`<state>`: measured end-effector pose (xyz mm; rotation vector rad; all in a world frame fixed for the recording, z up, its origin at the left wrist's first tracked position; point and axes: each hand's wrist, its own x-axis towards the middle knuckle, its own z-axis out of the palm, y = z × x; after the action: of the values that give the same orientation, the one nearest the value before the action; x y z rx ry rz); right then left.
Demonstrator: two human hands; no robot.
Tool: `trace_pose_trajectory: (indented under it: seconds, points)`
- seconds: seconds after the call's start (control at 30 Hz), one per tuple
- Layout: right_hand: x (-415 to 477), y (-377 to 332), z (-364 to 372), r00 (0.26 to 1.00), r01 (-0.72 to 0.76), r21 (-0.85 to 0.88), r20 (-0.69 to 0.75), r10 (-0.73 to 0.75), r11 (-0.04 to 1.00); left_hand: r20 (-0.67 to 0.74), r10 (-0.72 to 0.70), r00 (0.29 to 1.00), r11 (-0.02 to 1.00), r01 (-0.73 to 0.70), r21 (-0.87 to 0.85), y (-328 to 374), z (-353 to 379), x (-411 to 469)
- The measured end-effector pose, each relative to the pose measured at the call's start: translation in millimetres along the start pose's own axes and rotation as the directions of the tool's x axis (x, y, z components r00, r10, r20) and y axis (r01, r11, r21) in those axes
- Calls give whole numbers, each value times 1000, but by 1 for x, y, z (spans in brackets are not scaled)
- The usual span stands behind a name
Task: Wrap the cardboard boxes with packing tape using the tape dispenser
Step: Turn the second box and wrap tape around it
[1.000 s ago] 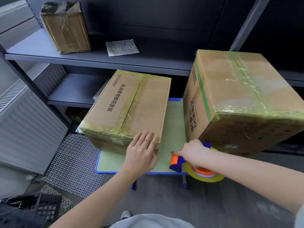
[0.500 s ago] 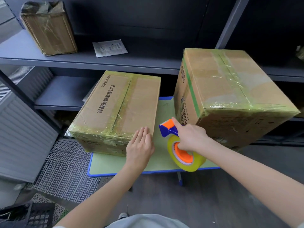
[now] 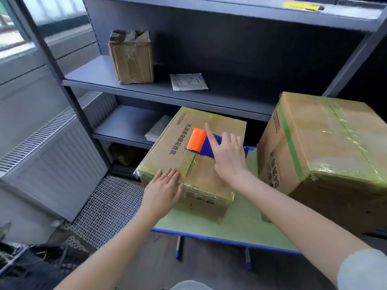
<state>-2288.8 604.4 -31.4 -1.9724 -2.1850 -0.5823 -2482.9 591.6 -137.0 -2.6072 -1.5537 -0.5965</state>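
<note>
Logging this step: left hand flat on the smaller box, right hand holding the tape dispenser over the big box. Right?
Not quite: in the head view the right hand holds the tape dispenser over the smaller box too, where the left hand lies flat.

A narrow lane of bare tabletop (image 3: 240, 227) runs between the flat cardboard box (image 3: 201, 181) and the taller taped box (image 3: 326, 143) (whose wall blocks the right side). The grey shelf (image 3: 159, 90) closes off the back; the tabletop's front strip lies open.
</note>
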Motion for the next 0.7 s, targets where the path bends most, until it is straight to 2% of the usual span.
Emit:
trace_pose_trajectory:
  seconds: [0.1,0.27,0.43,0.7]
  points:
    - [11,-24,24,985,59,-89,-158,-73,994,19,78,997,995,-79,61,-11,-1,-2]
    - [12,-47,50,970,104,-146,-205,-133,984,-55,101,993,991,-95,97,-11,3,-2]
    - [-9,-62,72,983,148,-25,-103,-150,989,-161,137,977,988,-122,98,-14,14,-2]
    - [-15,-40,47,982,113,216,125,-142,970,-194,149,970,983,-124,134,2,21,1]
